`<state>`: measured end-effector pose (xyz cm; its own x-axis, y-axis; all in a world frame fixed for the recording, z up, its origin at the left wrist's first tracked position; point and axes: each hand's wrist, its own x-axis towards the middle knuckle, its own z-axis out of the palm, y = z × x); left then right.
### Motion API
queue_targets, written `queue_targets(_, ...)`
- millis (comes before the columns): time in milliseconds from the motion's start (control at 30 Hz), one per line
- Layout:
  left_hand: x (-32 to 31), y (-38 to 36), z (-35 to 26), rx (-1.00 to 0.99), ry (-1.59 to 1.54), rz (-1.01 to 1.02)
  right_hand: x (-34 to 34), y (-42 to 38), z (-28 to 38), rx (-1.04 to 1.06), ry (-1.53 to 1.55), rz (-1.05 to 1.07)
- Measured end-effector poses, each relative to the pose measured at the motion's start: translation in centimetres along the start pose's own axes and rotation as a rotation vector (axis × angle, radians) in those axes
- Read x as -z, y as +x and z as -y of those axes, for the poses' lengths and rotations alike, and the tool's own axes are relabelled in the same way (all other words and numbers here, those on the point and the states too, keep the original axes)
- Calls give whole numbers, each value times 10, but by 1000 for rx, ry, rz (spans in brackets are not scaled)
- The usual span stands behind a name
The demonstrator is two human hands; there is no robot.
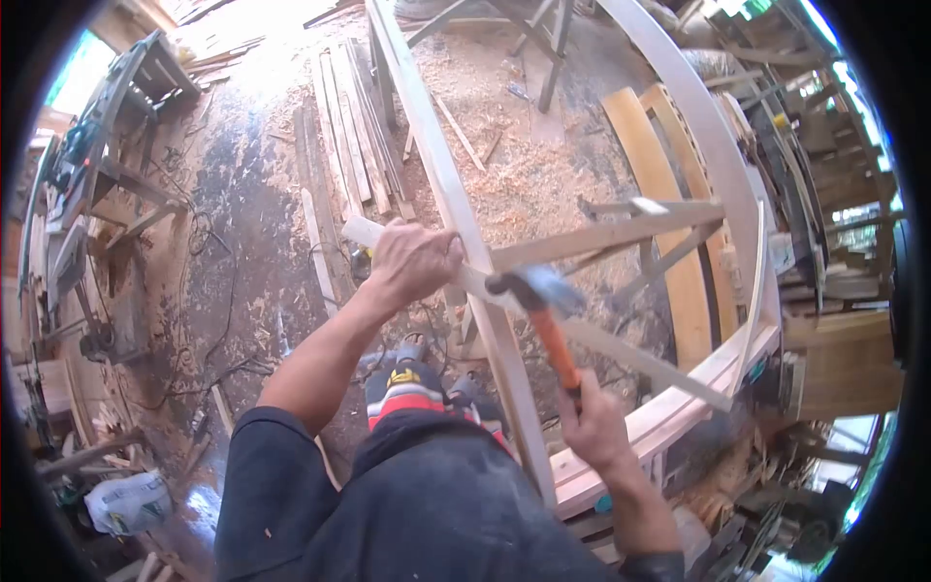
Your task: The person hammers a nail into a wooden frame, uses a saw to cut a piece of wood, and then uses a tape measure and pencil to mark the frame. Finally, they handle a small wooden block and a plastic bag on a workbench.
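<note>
My left hand [412, 260] is closed around a thin wooden slat [640, 357], right at the edge of a long wooden beam [441, 155]. The slat lies across the beam at a slant, with its left end poking out past my knuckles and the rest running off to the lower right. My right hand [596, 425] grips the black end of a claw hammer [553, 349] with an orange handle. The hammer's metal head, smeared by motion, overlaps the slat just right of the beam.
A curved wooden piece [659, 422] joins the frame at lower right. Sawhorse legs [621, 236] stand beneath. Long boards [349, 136] lie on the shaving-covered floor, and wide planks [664, 194] lean at right. A workbench [126, 145] stands at left, with a cable [233, 272] on the floor.
</note>
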<state>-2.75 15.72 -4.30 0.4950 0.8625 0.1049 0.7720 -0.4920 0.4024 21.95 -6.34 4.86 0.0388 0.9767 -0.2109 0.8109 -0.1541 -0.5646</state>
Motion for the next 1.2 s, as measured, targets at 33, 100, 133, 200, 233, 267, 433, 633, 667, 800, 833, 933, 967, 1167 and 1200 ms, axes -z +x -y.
queue_targets(33,0,-3,-3,10,-13,88,3,-10,15,-5,43,-89)
queue_targets(100,1,2,2,-6,-41,-54,26,-1,42,82,105,-238)
queue_targets(133,-2,-3,-1,-29,-35,-67,32,-15,36,64,262,-321)
queue_targets(200,-1,3,3,-63,-7,-139,56,-33,34,328,-65,-404)
queue_targets(233,1,3,1,-55,3,-126,57,-41,31,408,-153,-438)
queue_targets(267,-3,1,3,-56,-12,-130,26,-47,1,401,-90,-460)
queue_targets(433,-1,6,-2,-59,-48,-107,4,6,23,-16,146,-161)
queue_targets(633,-5,0,4,-48,-8,-112,23,-22,38,385,375,-585)
queue_targets(667,-3,0,3,-24,-30,-83,5,-16,24,361,139,-473)
queue_targets(800,12,2,-8,64,-83,34,-12,13,24,-31,128,-181)
queue_targets(833,0,1,-2,-54,-35,-193,5,13,46,43,152,-266)
queue_targets(933,6,3,-6,12,-36,-78,30,-7,66,364,351,-569)
queue_targets(967,3,2,-5,2,-32,-87,32,-11,71,449,537,-607)
queue_targets(1167,10,3,-7,34,-29,26,-36,1,10,-103,88,-150)
queue_targets(1200,6,2,-5,21,-28,-23,-20,4,30,-47,135,-204)
